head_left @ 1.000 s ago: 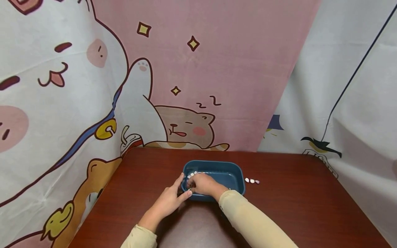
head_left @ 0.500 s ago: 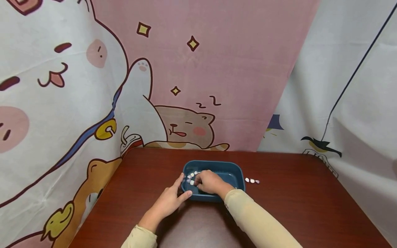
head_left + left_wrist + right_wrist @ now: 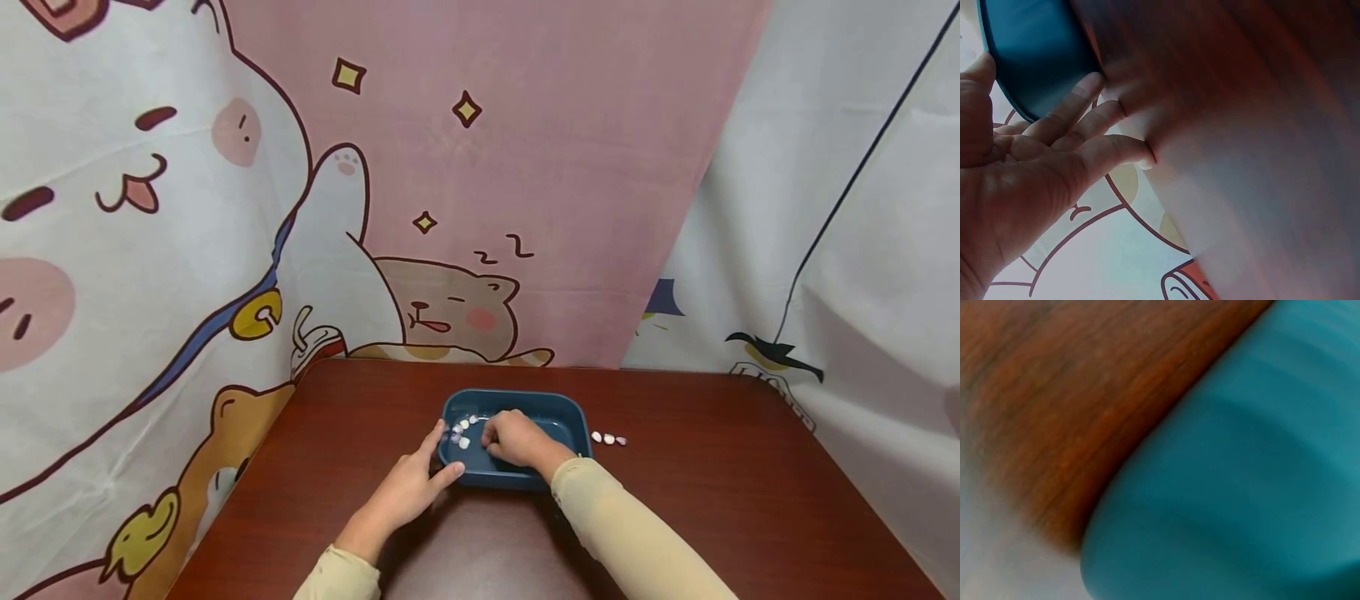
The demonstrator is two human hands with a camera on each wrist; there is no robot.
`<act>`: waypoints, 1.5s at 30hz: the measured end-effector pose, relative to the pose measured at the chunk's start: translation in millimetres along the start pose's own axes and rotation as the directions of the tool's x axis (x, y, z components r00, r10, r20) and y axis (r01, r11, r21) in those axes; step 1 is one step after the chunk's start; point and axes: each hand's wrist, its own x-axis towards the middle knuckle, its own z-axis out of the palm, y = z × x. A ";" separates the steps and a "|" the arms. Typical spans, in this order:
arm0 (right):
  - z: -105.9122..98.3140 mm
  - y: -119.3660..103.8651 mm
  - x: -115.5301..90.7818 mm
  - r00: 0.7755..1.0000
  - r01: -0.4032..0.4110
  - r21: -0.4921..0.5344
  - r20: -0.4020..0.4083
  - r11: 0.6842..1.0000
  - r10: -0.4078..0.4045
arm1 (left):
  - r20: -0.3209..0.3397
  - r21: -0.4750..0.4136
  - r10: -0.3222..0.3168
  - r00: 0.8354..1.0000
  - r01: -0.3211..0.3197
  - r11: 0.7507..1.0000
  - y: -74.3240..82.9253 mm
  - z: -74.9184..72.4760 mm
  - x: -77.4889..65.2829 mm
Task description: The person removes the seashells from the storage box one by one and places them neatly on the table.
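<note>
A dark blue rectangular plastic basin (image 3: pixel 555 406) sits on the table. Inside, toward its left end, several small whitish and pale purple pebbles (image 3: pixel 464 443) form a curved line. My left hand (image 3: pixel 408 486) steadies the basin's near left corner, with thumb and fingers spread and fairly straight against it. In the left wrist view the fingers (image 3: pixel 1066 115) lie along the basin's edge. My right hand (image 3: pixel 516 437) reaches into the middle of the basin, fingers bent downward just right of the pebbles. Its fingertips are mostly hidden, and I cannot tell whether they hold a pebble.
Three more small pebbles (image 3: pixel 609 439) lie in a row on the reddish-brown wooden table (image 3: pixel 697 492), right of the basin. A cartoon-printed cloth (image 3: pixel 570 167) hangs behind the table and along its left side. The right wrist view shows mostly the basin's wall (image 3: pixel 1222 487).
My right hand has drawn back rightward from the pebbles to the middle of the basin, uncovering the near end of their curved line. The left hand has stayed at the corner.
</note>
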 end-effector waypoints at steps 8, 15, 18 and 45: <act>-3.3 -3.8 -3.5 0.998 -0.060 0.040 -0.029 0.997 0.061 | -0.022 0.007 0.005 1.000 -0.005 1.000 -0.1 0.7 -0.3; -2.6 -5.9 -1.5 0.991 -0.130 0.025 0.038 0.991 0.129 | -0.015 0.010 -0.004 1.000 0.004 1.000 1.0 2.0 -0.2; -5.4 -5.3 -1.9 0.989 -0.130 0.034 0.079 0.991 0.127 | -0.018 0.011 -0.005 1.000 0.005 1.000 0.7 2.2 -0.6; -24.1 55.7 -35.9 0.999 -0.017 0.114 -0.030 0.993 0.021 | -0.029 0.030 0.029 0.999 -0.029 0.999 7.8 3.6 -2.1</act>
